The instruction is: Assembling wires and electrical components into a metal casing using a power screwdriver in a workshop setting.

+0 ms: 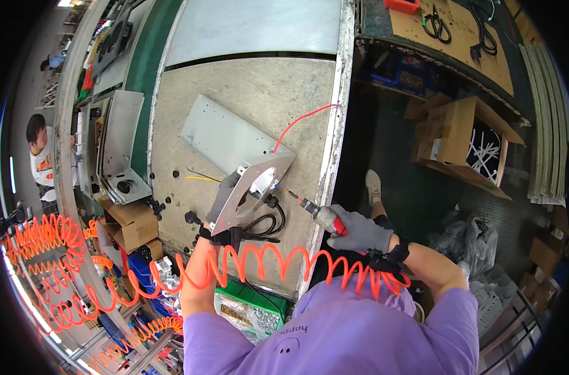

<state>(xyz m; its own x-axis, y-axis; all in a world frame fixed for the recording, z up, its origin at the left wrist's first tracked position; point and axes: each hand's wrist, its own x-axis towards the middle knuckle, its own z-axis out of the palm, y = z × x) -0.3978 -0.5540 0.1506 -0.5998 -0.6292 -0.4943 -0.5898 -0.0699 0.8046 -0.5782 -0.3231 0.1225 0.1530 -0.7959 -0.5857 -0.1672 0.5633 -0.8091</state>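
One grey metal housing (pixel 231 136) rests on the bench (pixel 297 81), its end plate near the right edge, gripped by the left hand (pixel 224 199); the right hand (pixel 364 229) holds a power screwdriver (pixel 326 219).

A dark word (pixel 293 330) stands beside a smiley (pixel 289 345) on the purple shirt (pixel 372 334); the pale label (pixel 435 149) on the cardboard box (pixel 457 132) is too small to read.
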